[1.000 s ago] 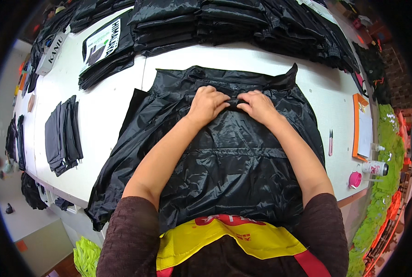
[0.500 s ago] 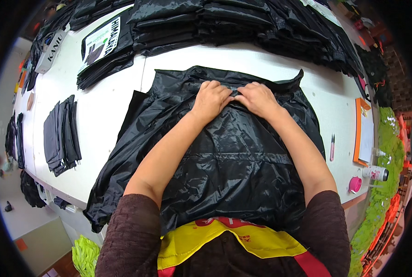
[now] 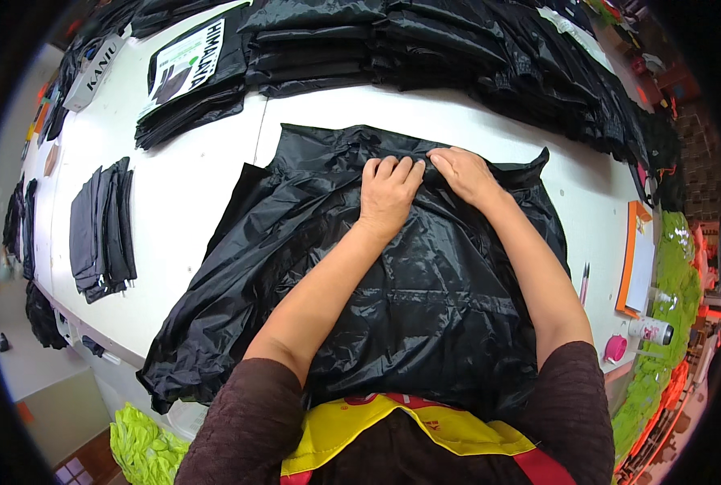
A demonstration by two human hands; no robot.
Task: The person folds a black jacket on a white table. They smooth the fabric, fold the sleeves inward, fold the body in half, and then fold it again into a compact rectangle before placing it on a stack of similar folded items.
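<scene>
Now both hands sit a little left of where they were a second ago, at the far edge of the black garment [image 3: 409, 283], upper centre of the frame. The left hand [image 3: 389, 194] lies flat, fingers together, pressing the shiny fabric without gripping it. The right hand [image 3: 465, 174], touching the left one's fingertips, has its fingers curled down into a bunched fold at the edge; whether it pinches the fabric I cannot tell. The garment stays spread across the white table [image 3: 190, 218], its near end hanging off toward the person. That small shift suggests the hands are working along the top edge, smoothing it. Folded black stacks [image 3: 457, 40] line the top of the frame.
</scene>
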